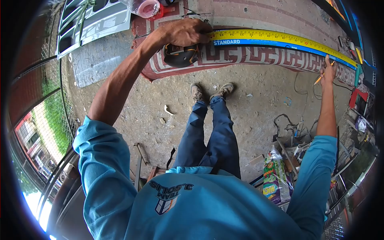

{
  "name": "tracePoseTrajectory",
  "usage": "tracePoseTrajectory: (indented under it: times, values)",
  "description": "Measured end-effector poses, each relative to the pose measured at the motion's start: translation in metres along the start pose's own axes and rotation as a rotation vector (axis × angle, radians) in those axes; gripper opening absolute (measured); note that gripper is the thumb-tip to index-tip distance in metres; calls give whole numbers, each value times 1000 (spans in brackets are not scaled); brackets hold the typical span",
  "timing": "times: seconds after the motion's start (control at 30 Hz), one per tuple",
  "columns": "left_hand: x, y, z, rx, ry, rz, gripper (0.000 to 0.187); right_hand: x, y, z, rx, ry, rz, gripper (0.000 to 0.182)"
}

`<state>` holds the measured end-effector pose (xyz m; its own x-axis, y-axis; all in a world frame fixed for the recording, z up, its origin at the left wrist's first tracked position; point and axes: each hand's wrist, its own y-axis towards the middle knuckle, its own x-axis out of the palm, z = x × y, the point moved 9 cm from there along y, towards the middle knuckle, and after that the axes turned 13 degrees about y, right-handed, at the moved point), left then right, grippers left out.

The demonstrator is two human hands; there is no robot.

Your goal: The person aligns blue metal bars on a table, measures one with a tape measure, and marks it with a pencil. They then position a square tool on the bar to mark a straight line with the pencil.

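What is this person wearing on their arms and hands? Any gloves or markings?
Both arms wear the teal-blue sleeves of one shirt, pushed up so the forearms are bare. The left hand and right hand are bare too: no gloves, and no watch or rings that I can see. The shirt front carries dark printed lettering with a small emblem. Below are blue trousers.

"STANDARD" on blue strip (280,43)

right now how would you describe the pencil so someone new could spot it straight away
Start at the long patterned board lying across the ground, with the yellow tape measure stretched along it. Follow the tape to its far right, where the right hand rests. The pencil is the thin orange stick in that hand, far slimmer than anything near it.
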<state>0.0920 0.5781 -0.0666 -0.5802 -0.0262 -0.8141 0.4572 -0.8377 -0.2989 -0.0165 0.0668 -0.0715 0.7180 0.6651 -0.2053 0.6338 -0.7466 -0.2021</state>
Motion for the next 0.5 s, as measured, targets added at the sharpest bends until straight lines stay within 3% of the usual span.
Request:
tracePoseTrajectory:
  times: [0.1,0.3,0.37,0.5]
  values:
    - [-2,-2,1,-12,-14,8,50,-1,-1,0,1,4,6,58]
    - [2,-1,-8,-43,-57,46,52,-6,5,7,3,13,0,79]
    - [4,1,-7,-50,-85,-43,53,-5,5,7,11,12,-14,85]
    - [9,1,-16,-55,-57,43,53,-3,1,3,9,4,8,85]
